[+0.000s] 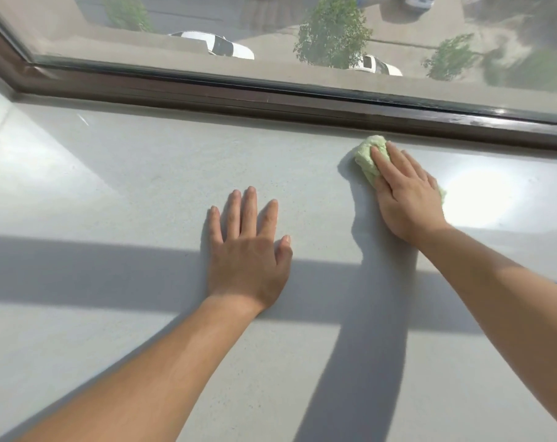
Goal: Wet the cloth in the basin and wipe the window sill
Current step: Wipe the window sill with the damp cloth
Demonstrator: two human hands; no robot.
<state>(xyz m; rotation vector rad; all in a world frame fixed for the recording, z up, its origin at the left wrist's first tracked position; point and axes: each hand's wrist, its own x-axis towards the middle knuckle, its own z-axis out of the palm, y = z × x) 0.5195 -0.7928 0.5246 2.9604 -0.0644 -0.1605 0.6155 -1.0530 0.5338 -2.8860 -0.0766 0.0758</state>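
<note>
Cloth: the small pale green cloth (365, 156) lies bunched on the window sill (127, 186), near its far edge and right of the middle, just beside the window frame (239, 97).
Handling: it looks soft, light and limp. If wet, it will likely drag and fold over, so it is best worked under a flat palm rather than pinched by a corner.
Right hand: the right hand (404, 199) lies flat on the cloth with fingers straight, pressing it to the sill. The cloth pokes out past the fingertips.
Left hand: the left hand (248, 250) is palm down on the bare sill near the middle, fingers spread and holding nothing, well apart from the cloth.
In the way: the dark frame blocks any stroke past the far edge. The left hand sits in the path of a leftward wipe.
Around: there is glass (175, 33) above the frame, and shadow bands cross the sill.
Basin: not in view.
</note>
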